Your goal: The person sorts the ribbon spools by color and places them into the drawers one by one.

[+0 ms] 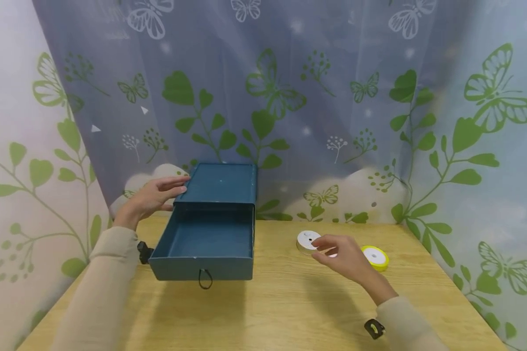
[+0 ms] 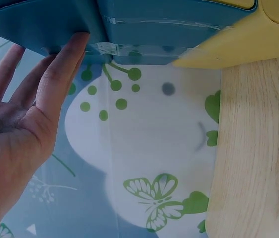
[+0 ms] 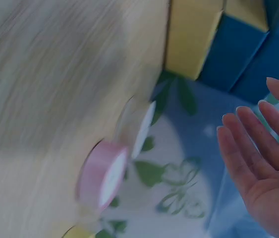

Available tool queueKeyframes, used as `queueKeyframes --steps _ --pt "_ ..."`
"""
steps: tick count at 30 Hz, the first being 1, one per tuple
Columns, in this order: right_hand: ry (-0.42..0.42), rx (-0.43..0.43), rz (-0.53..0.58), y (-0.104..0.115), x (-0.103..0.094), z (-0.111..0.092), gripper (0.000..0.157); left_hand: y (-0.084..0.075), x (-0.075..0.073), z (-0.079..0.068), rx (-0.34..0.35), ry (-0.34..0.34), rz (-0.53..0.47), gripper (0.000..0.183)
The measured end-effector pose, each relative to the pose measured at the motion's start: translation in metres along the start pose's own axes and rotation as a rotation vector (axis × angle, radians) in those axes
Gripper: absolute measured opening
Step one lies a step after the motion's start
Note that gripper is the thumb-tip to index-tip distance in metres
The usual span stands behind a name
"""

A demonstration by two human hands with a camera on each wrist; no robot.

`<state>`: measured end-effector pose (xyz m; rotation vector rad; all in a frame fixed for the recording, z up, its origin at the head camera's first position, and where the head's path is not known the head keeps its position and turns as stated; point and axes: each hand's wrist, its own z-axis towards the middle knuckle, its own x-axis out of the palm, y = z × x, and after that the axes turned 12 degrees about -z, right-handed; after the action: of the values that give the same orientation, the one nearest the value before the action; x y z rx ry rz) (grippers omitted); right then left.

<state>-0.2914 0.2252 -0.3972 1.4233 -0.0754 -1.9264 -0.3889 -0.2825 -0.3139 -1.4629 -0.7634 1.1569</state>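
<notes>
A blue drawer box (image 1: 221,183) has its drawer (image 1: 202,269) pulled out toward me, with bare floor showing inside and a dark loop on its front. My left hand (image 1: 151,197) rests its extended fingers against the box's left side and top edge. To the right, my right hand (image 1: 344,256) hovers with loosely bent fingers, holding nothing. Near it lie a white-faced ribbon spool (image 1: 306,240) and a yellow-rimmed spool (image 1: 379,261). A pink ribbon spool (image 3: 102,173) appears in the right wrist view; my hand mostly covers it in the head view.
The box has a yellow lower part (image 2: 238,42), seen in the wrist views. All stands on a wooden table (image 1: 281,302). A patterned curtain (image 1: 325,122) hangs behind it, with printed walls at both sides. Each wrist bears a small black mount (image 1: 374,329).
</notes>
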Motion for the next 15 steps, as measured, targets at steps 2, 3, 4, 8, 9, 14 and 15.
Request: queueKeyframes --steps 2,3,4,8,9,14,15 --pt "-0.006 0.008 -0.022 -0.012 -0.001 -0.002 0.022 0.000 0.000 0.000 0.001 -0.001 0.001 0.069" --pt "-0.008 0.008 -0.029 -0.017 -0.001 -0.003 0.021 0.000 0.000 0.000 0.001 0.000 0.002 0.069" --pt "-0.012 0.010 -0.037 -0.022 -0.001 -0.004 0.021 0.000 0.000 0.000 0.001 -0.002 0.003 0.069" --pt "-0.009 0.015 -0.056 -0.040 -0.001 -0.006 0.020 0.001 -0.002 0.001 -0.001 -0.007 -0.001 0.069" --pt "-0.003 0.019 -0.061 -0.044 -0.001 -0.007 0.020 0.001 -0.002 0.001 -0.003 -0.008 -0.002 0.069" --pt "0.038 0.045 -0.101 -0.058 -0.003 -0.009 0.022 0.002 -0.001 0.002 -0.011 -0.006 -0.015 0.070" --pt "0.046 0.046 -0.107 -0.060 -0.003 -0.010 0.023 0.002 -0.001 0.003 -0.012 -0.006 -0.016 0.070"
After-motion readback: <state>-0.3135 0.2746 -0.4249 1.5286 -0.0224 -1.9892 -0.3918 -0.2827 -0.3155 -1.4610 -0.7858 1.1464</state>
